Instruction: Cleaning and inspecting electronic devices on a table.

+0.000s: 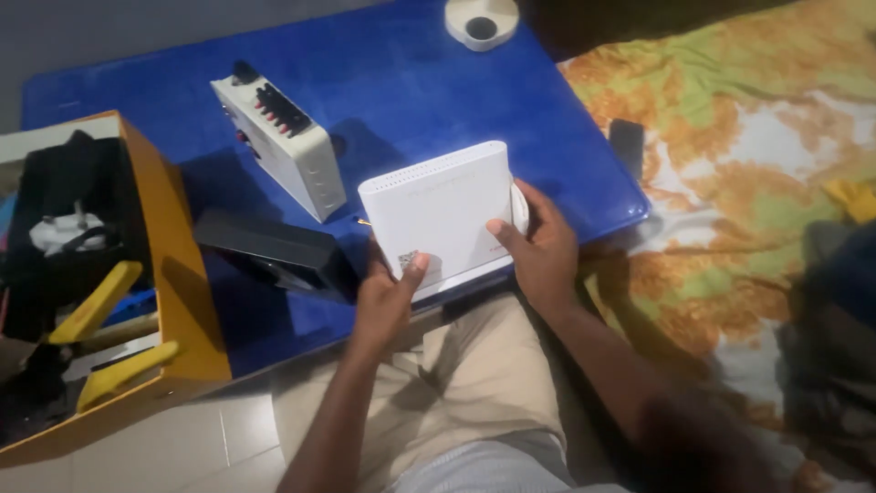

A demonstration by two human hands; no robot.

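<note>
A flat white router-like box [443, 210] with a row of vent slots along its top edge is held tilted above the near edge of a blue table [401, 73]. My left hand [383, 297] grips its lower left corner, thumb resting on a small dark label. My right hand [538, 251] holds its right side, thumb on the face. A thin metal pin sticks out at the box's left edge.
A white box with red and black terminals [278, 141] lies left of centre. A flat black device [269, 251] sits beside it. An orange toolbox [173, 265] with yellow-handled pliers [96, 306] stands at left. White tape roll [481, 20] at the far edge. Patterned bedding [757, 137] at right.
</note>
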